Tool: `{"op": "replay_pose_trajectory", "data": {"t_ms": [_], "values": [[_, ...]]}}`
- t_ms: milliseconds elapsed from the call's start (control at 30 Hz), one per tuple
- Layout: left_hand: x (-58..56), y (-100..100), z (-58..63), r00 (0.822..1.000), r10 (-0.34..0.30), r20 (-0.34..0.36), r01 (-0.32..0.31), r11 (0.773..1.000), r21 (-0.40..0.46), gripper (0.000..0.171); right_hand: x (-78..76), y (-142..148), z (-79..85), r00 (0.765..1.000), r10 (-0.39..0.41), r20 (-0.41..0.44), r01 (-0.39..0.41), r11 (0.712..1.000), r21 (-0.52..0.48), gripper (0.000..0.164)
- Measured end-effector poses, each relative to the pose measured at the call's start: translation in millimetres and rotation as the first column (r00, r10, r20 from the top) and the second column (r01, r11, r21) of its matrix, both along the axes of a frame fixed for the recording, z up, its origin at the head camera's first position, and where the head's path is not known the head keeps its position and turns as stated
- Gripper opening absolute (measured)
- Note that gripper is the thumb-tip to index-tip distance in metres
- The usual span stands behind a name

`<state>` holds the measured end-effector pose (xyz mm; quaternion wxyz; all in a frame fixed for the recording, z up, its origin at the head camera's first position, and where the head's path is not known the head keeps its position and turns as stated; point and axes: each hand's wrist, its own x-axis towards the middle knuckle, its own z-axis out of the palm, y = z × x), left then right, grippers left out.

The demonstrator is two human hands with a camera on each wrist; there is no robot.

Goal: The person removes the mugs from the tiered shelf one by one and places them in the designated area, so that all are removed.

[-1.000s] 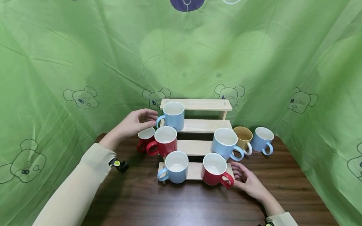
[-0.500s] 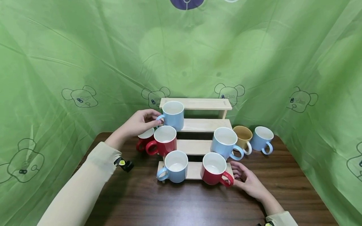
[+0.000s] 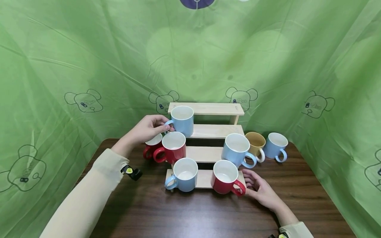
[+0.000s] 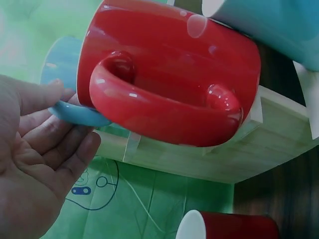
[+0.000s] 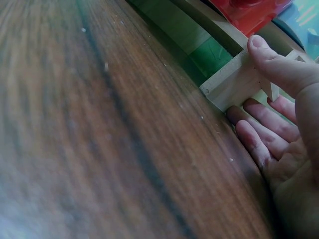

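Blue mug by the handle, second step from top

Logged from my head view: left hand [image 3: 151, 127], left of centre, thumb and forefinger pinched on the handle of the held blue mug [image 3: 185, 125], the other fingers loosely extended; that mug stands upright at the left end of the second step from the top; stand [image 3: 205, 154], wooden, four steps, mid-frame; right hand [image 3: 259, 189], lower right, fingers relaxed and apart, thumb and fingertips against the bottom end of the stand, no mug in its grasp.

Also listed: third step, red mug [image 3: 175, 152] left, large blue mug [image 3: 233, 155] right; bottom step, front blue mug [image 3: 188, 181] left, front red mug [image 3: 221, 185] right; on the dark table [image 3: 184, 218], a part-hidden red cup [image 3: 151, 150] left of the stand, tan mug [image 3: 254, 150] and far blue mug [image 3: 272, 150] right; green cloth [image 3: 193, 59] behind.
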<state>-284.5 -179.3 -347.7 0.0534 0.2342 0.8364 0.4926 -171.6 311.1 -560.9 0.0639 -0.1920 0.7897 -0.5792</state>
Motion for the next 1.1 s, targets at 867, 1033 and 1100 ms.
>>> {"op": "replay_pose_trajectory", "data": {"t_ms": [867,1033,1100], "values": [[-0.3,6.2,-10.5,0.988,0.151,-0.028,-0.149,0.986,0.069,0.014,2.2,-0.7,4.6,0.999,0.001,0.032,-0.001,1.000,0.000,0.071],[0.2,7.6,-11.1,0.988,0.155,-0.029,-0.152,0.985,0.076,0.014,2.5,-1.2,4.9,0.999,-0.003,0.035,0.003,1.000,-0.002,0.071],[0.2,7.8,-11.5,0.987,0.156,-0.033,-0.153,0.985,0.076,0.013,2.5,-1.5,4.6,0.999,-0.005,0.035,0.005,1.000,-0.006,0.071]]}}
